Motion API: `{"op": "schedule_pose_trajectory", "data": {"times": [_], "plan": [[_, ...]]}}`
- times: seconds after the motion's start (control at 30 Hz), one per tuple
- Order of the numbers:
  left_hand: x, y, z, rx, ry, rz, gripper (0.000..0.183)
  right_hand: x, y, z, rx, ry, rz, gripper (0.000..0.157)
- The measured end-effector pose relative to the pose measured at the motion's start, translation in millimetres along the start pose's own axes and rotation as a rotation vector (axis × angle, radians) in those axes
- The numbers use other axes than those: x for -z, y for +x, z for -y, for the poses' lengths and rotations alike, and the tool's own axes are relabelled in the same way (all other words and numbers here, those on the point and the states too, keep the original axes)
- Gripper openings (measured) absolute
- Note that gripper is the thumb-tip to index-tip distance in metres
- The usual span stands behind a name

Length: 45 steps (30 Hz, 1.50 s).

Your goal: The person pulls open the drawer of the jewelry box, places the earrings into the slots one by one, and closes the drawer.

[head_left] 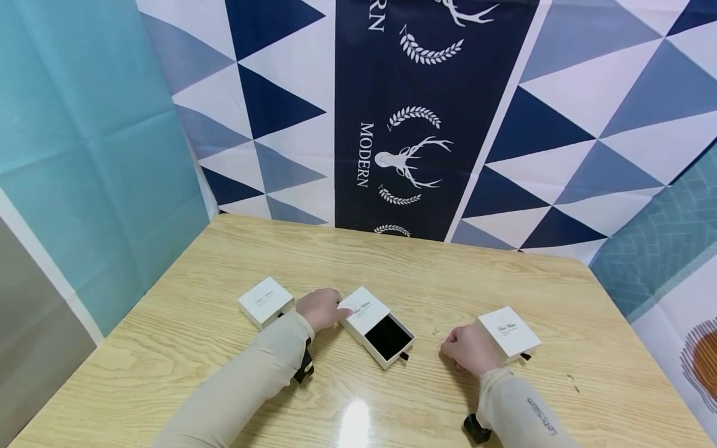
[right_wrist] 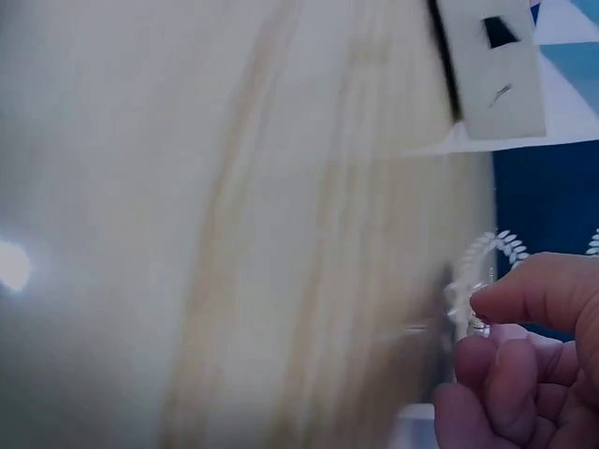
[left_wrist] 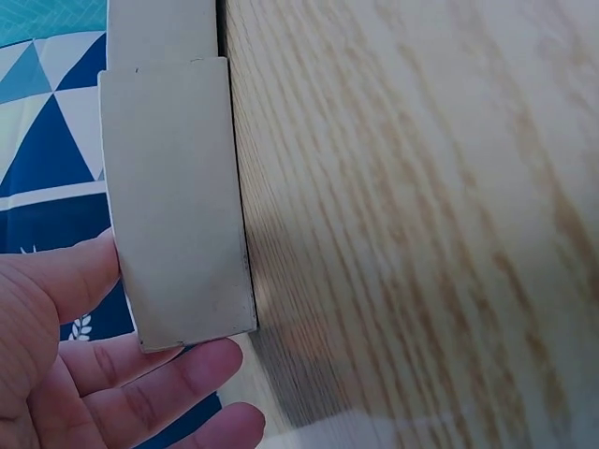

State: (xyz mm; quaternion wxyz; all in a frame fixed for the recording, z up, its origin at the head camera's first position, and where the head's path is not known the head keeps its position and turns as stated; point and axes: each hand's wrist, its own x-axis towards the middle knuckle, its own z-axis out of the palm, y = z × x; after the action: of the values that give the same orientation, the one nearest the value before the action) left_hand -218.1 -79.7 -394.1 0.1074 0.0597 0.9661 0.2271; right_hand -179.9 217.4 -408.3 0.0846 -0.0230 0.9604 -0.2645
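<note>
The middle white drawer box (head_left: pixel 363 311) stands on the table with its black-lined drawer (head_left: pixel 388 338) partly slid out. My left hand (head_left: pixel 320 309) holds the closed end of this box. In the left wrist view, the thumb lies along one side of the white sleeve (left_wrist: pixel 173 206) and the fingers touch its end. My right hand (head_left: pixel 472 348) is between that box and the right white box (head_left: pixel 510 331). Its thumb and index finger pinch a small shiny piece (right_wrist: pixel 478 324), largely hidden, so its kind is unclear.
Another white box (head_left: pixel 266 302) sits left of my left hand. A tiny pale item (head_left: pixel 435 331) lies right of the drawer, and a thin small item (head_left: pixel 572 381) lies at the right. Behind the wooden table (head_left: pixel 269 249) hangs a patterned cloth (head_left: pixel 291 124).
</note>
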Motion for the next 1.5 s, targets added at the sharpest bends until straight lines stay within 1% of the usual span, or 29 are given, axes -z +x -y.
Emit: {"op": "schedule_pose_trajectory", "data": {"times": [0.07,0.17,0.23,0.27,0.33,0.4,0.43,0.53,0.57,0.6,0.63,0.7,0.73,0.77,0.8,0.9,0.97,1.03,1.13,1.27,1.4,1.5], "plan": [[-0.9,-0.8,-0.4,-0.006,-0.005,-0.002,0.029,1.2,-5.4,2.8,0.018,0.034,-0.017,0.01],[-0.2,-5.8,-0.8,-0.027,-0.019,-0.022,0.051,4.0,-19.5,11.1,0.038,0.126,-0.043,0.008],[4.1,-12.5,-3.7,-0.045,-0.04,-0.055,0.065,6.3,-31.7,19.1,0.046,0.188,-0.066,0.006],[7.2,-17.3,-6.1,-0.058,-0.059,-0.075,0.069,7.5,-38.4,23.4,0.047,0.221,-0.077,0.005],[14.4,-28.4,-12.8,-0.104,-0.106,-0.12,0.071,9.5,-50.6,31.5,0.086,0.251,-0.136,0.004],[21.8,-41.8,-21.5,-0.174,-0.159,-0.145,0.068,10.2,-60.8,38.2,0.193,0.243,-0.247,0.005],[24.4,-48.7,-25.6,-0.22,-0.189,-0.148,0.066,9.7,-64.5,40.5,0.268,0.229,-0.316,0.008],[27.3,-67.8,-37.0,-0.393,-0.279,-0.113,0.055,6.3,-70.6,45.4,0.523,0.178,-0.538,0.015],[26.7,-72.9,-40.4,-0.45,-0.304,-0.093,0.051,4.8,-71.2,46.5,0.602,0.168,-0.601,0.012],[25.3,-77.0,-43.4,-0.51,-0.321,-0.076,0.047,3.2,-71.3,47.9,0.673,0.165,-0.655,0.008],[24.0,-80.7,-46.2,-0.568,-0.339,-0.058,0.042,1.5,-70.8,49.2,0.739,0.168,-0.701,0.009],[20.3,-85.5,-51.8,-0.672,-0.355,-0.039,0.035,-1.7,-70.6,52.4,0.837,0.197,-0.763,0.023],[18.3,-87.2,-54.3,-0.715,-0.363,-0.031,0.033,-3.2,-70.8,54.3,0.869,0.207,-0.785,0.031],[16.4,-88.4,-56.4,-0.756,-0.369,-0.029,0.03,-5.0,-70.8,56.1,0.898,0.22,-0.8,0.038],[14.4,-89.2,-58.0,-0.794,-0.366,-0.037,0.029,-6.7,-70.7,58.1,0.923,0.236,-0.807,0.039],[8.8,-90.1,-61.0,-0.878,-0.356,-0.073,0.024,-11.7,-70.3,64.3,0.964,0.283,-0.8,0.037],[5.5,-89.8,-61.5,-0.905,-0.33,-0.112,0.022,-15.2,-68.3,67.3,0.992,0.283,-0.808,0.036],[3.4,-89.5,-62.0,-0.909,-0.3,-0.145,0.019,-17.9,-66.5,69.7,1.006,0.272,-0.829,0.036],[1.7,-88.9,-63.1,-0.899,-0.268,-0.171,0.016,-20.4,-64.5,71.8,1.028,0.249,-0.861,0.037],[0.7,-87.1,-63.4,-0.905,-0.247,-0.2,0.012,-21.6,-63.5,75.1,1.063,0.253,-0.815,0.034],[1.3,-84.8,-62.2,-0.94,-0.243,-0.222,0.01,-20.0,-62.3,78.4,1.095,0.269,-0.759,0.03],[1.8,-83.8,-61.2,-0.975,-0.296,-0.223,0.009,-16.8,-62.5,79.9,1.111,0.262,-0.742,0.028]]}}
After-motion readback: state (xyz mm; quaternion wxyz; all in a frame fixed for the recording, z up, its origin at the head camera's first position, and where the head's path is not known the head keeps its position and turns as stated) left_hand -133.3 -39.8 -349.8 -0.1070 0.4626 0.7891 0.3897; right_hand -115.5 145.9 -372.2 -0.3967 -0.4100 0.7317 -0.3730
